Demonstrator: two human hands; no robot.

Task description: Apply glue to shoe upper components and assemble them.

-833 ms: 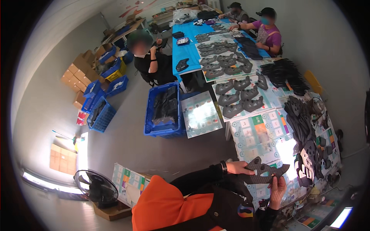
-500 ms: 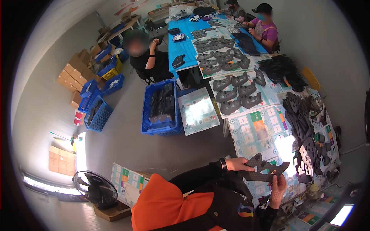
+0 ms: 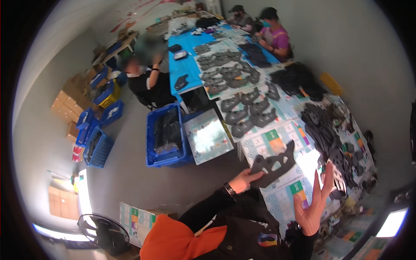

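My left hand [image 3: 242, 180] grips one end of a flat dark grey piece [image 3: 274, 173] with cut-out holes and a curved, pointed outline. Its material looks like foam or rubber, though I cannot be sure. The piece is held above the patterned table covering [image 3: 277, 201]. To its right, my right hand [image 3: 313, 210] is raised with fingers spread, holding nothing. Just beyond that hand lies a heap of dark cut pieces [image 3: 323, 128]. Rows of similar grey pieces [image 3: 247, 115] lie farther up the table.
A blue crate [image 3: 152, 141] with dark contents stands left of the table, beside a patterned board [image 3: 208, 136]. One person [image 3: 149, 86] sits at the table's left; two others work at the far right. A fan [image 3: 104, 234] stands at lower left.
My right hand has let go of the grey piece and opened. My left hand has carried the piece left and away from me, turning it. The whole view has shifted.
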